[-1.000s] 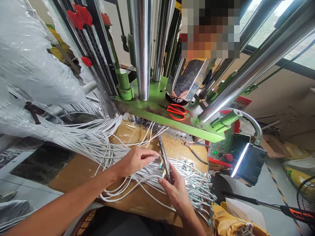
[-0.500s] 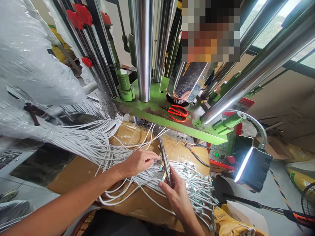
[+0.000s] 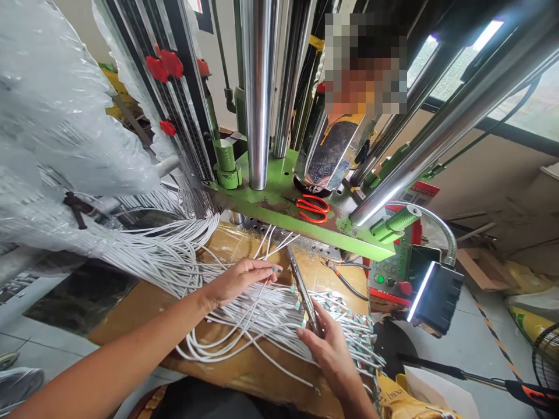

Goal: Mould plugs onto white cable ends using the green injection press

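My left hand [image 3: 240,281] reaches over a loose mass of white cables [image 3: 257,317], its fingertips pinching a cable end with a small teal tip [image 3: 275,269]. My right hand [image 3: 329,343] grips a slim metal hand tool [image 3: 302,291], whose exact kind I cannot tell. Its upper end points toward the green machine plate [image 3: 279,216]. Many cable ends with teal and metal fittings [image 3: 345,317] fan out beside my right hand. The cables lie on brown cardboard [image 3: 332,282].
Red-handled scissors [image 3: 312,208] lie on the green plate, among thick chrome columns [image 3: 258,99]. A control panel with green and red buttons [image 3: 391,282] and a black gooseneck lamp [image 3: 437,297] stand to the right. Plastic-wrapped cable bundles [image 3: 56,122] hang at the left.
My left hand has risen slightly toward the tool, and my right hand has shifted right with the tool. The whole scene has shifted slightly in view as my head moved.
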{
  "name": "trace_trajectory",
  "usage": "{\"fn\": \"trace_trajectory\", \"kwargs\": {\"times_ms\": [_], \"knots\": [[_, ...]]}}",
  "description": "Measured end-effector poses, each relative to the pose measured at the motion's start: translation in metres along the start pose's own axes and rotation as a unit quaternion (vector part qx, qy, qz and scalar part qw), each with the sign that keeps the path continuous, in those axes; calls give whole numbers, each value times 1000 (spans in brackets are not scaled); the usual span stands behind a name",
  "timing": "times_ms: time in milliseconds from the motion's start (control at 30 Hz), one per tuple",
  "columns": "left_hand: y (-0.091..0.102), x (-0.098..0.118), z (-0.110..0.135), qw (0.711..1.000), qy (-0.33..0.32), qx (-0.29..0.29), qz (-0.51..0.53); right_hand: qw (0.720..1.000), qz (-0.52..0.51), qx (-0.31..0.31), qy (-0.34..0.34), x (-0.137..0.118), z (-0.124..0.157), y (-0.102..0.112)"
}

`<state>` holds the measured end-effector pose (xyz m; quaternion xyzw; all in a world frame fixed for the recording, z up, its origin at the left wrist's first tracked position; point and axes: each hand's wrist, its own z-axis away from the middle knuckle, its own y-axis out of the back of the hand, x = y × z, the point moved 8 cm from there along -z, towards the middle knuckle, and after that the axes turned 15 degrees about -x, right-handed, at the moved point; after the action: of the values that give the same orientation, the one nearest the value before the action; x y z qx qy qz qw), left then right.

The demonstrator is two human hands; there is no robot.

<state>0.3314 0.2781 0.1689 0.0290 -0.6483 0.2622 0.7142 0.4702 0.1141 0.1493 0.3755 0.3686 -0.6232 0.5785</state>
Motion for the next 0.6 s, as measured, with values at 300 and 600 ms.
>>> {"fn": "trace_trajectory", "kwargs": {"times_ms": [300, 600], "knots": [[-13, 25, -20, 934, -39, 45, -353, 1000, -6, 0, 28, 5, -1, 0], [-35, 22, -21, 787, -191, 9, -587, 999, 17, 10, 46, 10, -3, 6]]}}
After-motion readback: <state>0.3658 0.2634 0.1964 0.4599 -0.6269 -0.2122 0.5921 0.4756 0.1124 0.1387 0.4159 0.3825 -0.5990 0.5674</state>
